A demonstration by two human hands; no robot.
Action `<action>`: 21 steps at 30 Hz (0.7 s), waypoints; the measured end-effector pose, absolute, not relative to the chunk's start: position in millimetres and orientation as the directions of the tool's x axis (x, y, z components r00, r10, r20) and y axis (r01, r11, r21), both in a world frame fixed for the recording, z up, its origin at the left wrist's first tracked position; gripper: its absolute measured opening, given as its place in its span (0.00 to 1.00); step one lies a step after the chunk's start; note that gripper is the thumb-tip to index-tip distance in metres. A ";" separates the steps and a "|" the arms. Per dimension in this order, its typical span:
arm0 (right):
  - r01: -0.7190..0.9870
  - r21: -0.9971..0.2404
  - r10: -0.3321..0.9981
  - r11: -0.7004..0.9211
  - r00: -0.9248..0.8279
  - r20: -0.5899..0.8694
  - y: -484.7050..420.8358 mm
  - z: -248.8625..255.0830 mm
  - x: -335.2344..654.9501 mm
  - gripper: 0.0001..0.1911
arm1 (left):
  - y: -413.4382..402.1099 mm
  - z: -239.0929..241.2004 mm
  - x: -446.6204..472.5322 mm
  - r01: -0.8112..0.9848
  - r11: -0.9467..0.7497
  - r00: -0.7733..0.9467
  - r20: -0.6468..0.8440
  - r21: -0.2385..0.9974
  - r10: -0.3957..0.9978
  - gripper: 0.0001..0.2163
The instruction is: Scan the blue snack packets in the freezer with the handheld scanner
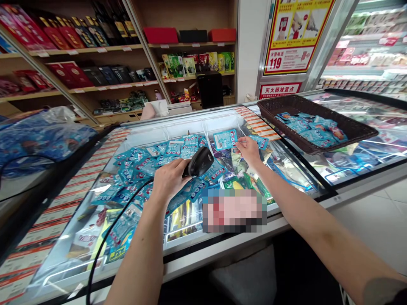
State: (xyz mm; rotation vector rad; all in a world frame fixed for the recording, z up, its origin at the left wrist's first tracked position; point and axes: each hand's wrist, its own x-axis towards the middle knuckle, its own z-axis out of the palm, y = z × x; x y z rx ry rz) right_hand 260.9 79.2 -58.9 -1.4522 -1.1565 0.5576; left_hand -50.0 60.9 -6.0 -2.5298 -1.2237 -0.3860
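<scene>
My left hand (170, 180) is wrapped round the handle of a black barcode scanner (201, 162), whose head points right. A black cable runs from it down past my left forearm. In my right hand (249, 151), a blue snack packet (224, 140) is pinched by its right edge, with its barcode side showing. Another blue packet (260, 142) shows just behind the right hand; whether the hand touches it I cannot tell. Below both hands, many blue packets (136, 165) lie heaped on the glass top of a chest freezer (190, 263).
A brown basket (346, 120) holding blue packets stands on the freezer at the right. Blue packets in a clear plastic bag (47, 135) lie at the left. A blurred-out patch (234, 211) covers something at the front edge. Stocked shelves (104, 87) line the back.
</scene>
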 end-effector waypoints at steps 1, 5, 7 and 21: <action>0.341 -0.932 0.877 0.121 0.403 0.261 78.9 -58.8 260.8 0.12 | 60.8 -6.2 -49.7 0.792 -0.591 0.600 0.367 -0.152 0.711 0.18; 0.345 -0.931 0.880 0.121 0.396 0.261 78.3 -58.9 260.5 0.12 | 61.1 -7.4 -49.3 0.789 -0.595 0.605 0.362 -0.153 0.709 0.17; 0.344 -0.930 0.878 0.128 0.396 0.268 78.2 -58.9 260.5 0.11 | 61.2 -7.7 -49.3 0.788 -0.595 0.607 0.363 -0.160 0.707 0.17; 0.345 -0.933 0.882 0.100 0.404 0.243 77.2 -56.6 259.6 0.10 | 61.2 -7.4 -48.6 0.806 -0.578 0.583 0.351 -0.132 0.733 0.18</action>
